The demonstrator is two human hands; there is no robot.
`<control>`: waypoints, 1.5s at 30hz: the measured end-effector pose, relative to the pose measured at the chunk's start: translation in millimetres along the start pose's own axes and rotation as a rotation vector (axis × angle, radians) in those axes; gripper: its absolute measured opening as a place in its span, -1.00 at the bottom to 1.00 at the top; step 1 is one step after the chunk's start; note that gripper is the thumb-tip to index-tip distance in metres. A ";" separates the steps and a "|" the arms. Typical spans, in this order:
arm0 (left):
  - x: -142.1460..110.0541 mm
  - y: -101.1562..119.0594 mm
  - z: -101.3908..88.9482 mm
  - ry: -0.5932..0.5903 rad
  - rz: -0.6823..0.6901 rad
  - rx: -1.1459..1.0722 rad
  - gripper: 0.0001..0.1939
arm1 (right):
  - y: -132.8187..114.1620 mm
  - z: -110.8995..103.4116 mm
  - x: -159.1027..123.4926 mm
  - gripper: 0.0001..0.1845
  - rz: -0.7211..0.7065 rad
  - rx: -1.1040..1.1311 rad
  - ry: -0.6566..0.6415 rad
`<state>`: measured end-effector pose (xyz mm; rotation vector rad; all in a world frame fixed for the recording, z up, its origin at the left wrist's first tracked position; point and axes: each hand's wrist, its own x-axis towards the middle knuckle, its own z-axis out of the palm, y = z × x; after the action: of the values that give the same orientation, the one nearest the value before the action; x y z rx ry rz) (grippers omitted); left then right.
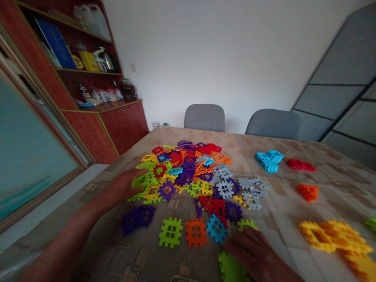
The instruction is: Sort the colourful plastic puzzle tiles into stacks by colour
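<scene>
A heap of colourful plastic interlocking tiles [188, 168] lies in the middle of the patterned table [293, 188]. My left hand [123, 188] rests flat at the heap's left edge, fingers stretched toward the green tiles [143, 182]. My right hand [251, 248] lies near the front edge, fingers curled down, touching a green tile [230, 268] beside a blue tile [216, 229]. An orange tile [196, 232], a light green tile [170, 232] and purple tiles [137, 217] lie in front of the heap.
Sorted small piles sit to the right: blue [268, 159], red [299, 164], orange [308, 192] and yellow [331, 235]. Two grey chairs [205, 116] stand behind the table. A red-brown cabinet with shelves [96, 102] stands at the left.
</scene>
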<state>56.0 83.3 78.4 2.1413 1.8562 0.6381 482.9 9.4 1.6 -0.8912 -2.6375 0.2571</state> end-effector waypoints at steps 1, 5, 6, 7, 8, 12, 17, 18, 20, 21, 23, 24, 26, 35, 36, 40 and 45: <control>-0.4 2.0 -1.4 0.004 0.000 -0.017 -0.59 | -0.4 -0.9 -0.1 -0.65 0.012 -0.003 -0.003; 0.2 9.5 -8.8 0.045 -0.026 -0.097 -0.66 | -2.1 -4.5 -0.6 -0.59 0.013 -0.002 -0.014; 0.8 11.8 -10.1 0.059 -0.035 -0.122 -0.67 | -1.9 -4.8 -0.4 -0.59 0.005 0.003 -0.014; 1.4 14.7 -10.8 0.069 -0.040 -0.152 -0.66 | -1.6 -5.2 -0.1 -0.60 0.005 0.011 -0.013; 1.8 18.4 -10.5 0.072 -0.040 -0.188 -0.65 | -1.2 -6.2 0.2 -0.61 0.008 0.023 -0.009; -0.2 41.8 5.9 -0.029 0.018 -0.378 -0.61 | 0.1 -23.8 0.9 -0.53 0.023 0.076 0.041; -16.5 70.4 46.8 -0.287 0.102 -0.614 -0.59 | 6.8 -62.4 -3.3 -0.68 0.241 -0.033 0.222; -20.3 74.0 53.0 -0.338 0.105 -0.661 -0.59 | 9.5 -67.5 -4.4 -0.72 0.272 -0.062 0.262; -26.9 80.0 61.0 -0.409 0.100 -0.714 -0.58 | 14.9 -73.0 -5.9 -0.76 0.324 -0.108 0.325; -29.3 82.9 63.0 -0.420 0.093 -0.718 -0.58 | 16.8 -73.7 -6.1 -0.76 0.341 -0.122 0.343; -32.1 89.5 65.0 -0.442 0.078 -0.724 -0.57 | 17.9 -72.5 -5.2 -0.76 0.359 -0.126 0.345; -32.6 93.5 66.0 -0.458 0.066 -0.746 -0.56 | 16.7 -71.3 -4.0 -0.76 0.358 -0.114 0.334; -32.1 103.3 69.6 -0.500 0.037 -0.816 -0.52 | 10.4 -68.7 -0.6 -0.76 0.353 -0.065 0.308; -17.8 155.4 114.4 -0.573 0.060 -1.102 -0.36 | -32.0 -59.1 16.5 -0.30 0.322 0.127 0.171; -17.3 159.9 118.3 -0.569 0.065 -1.114 -0.35 | -33.2 -57.8 17.3 -0.22 0.333 0.124 0.150; -18.1 175.8 125.9 -0.596 0.078 -1.128 -0.35 | -32.7 -53.2 19.2 -0.08 0.333 0.114 0.105; -20.0 188.6 126.8 -0.647 0.064 -1.119 -0.30 | -31.1 -55.0 20.3 -0.25 0.335 0.116 0.072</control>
<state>279.0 45.5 48.6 1.3737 0.7583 0.6508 471.4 0.8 66.4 -1.2731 -2.3708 0.4466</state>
